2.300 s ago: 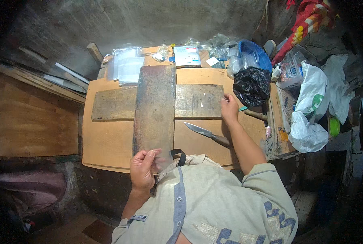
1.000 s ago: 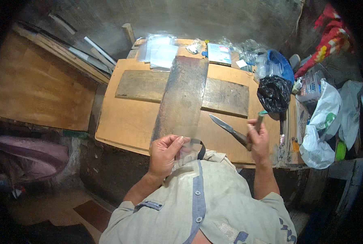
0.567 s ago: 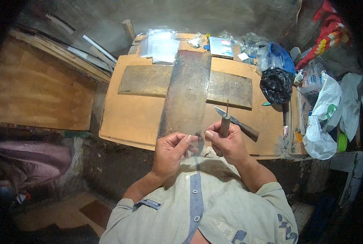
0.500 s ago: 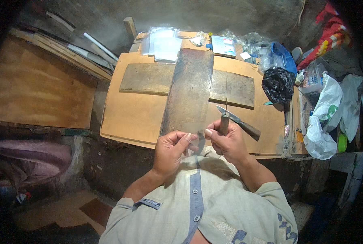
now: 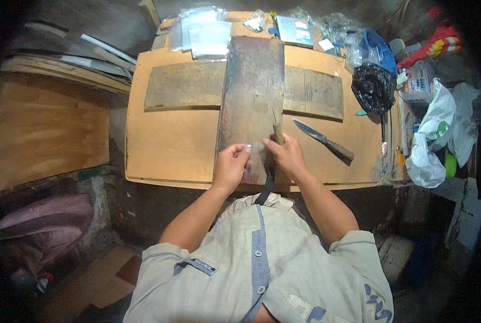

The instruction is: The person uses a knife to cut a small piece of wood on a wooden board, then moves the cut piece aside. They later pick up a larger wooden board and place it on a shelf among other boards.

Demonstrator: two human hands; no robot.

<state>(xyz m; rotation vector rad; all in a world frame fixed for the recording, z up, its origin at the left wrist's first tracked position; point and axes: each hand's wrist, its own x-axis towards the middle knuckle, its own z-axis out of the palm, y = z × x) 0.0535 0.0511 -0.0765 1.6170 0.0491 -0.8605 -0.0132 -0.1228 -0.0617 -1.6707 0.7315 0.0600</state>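
Evidently, the left hand (image 5: pixel 231 166) pinches clear plastic film (image 5: pixel 256 152) above the dark plank (image 5: pixel 255 75); at its 3 o'clock, the right hand (image 5: pixel 289 156) grips a wooden-handled awl (image 5: pixel 278 134), spike (image 5: pixel 274 116) toward 12. Good control likely calls for taut film and the spike angled clear of both hands.

The clear film (image 5: pixel 257 156) in the left hand (image 5: pixel 231 167) is too faint to trace, tbh. Right hand (image 5: pixel 291 157) hides the lower bit of the awl (image 5: pixel 277 133). The lengthwise board (image 5: pixel 254 81) covers the crosswise board's (image 5: pixel 184 89) middle, and the shirt (image 5: pixel 213 285) just runs off the bottom edge.
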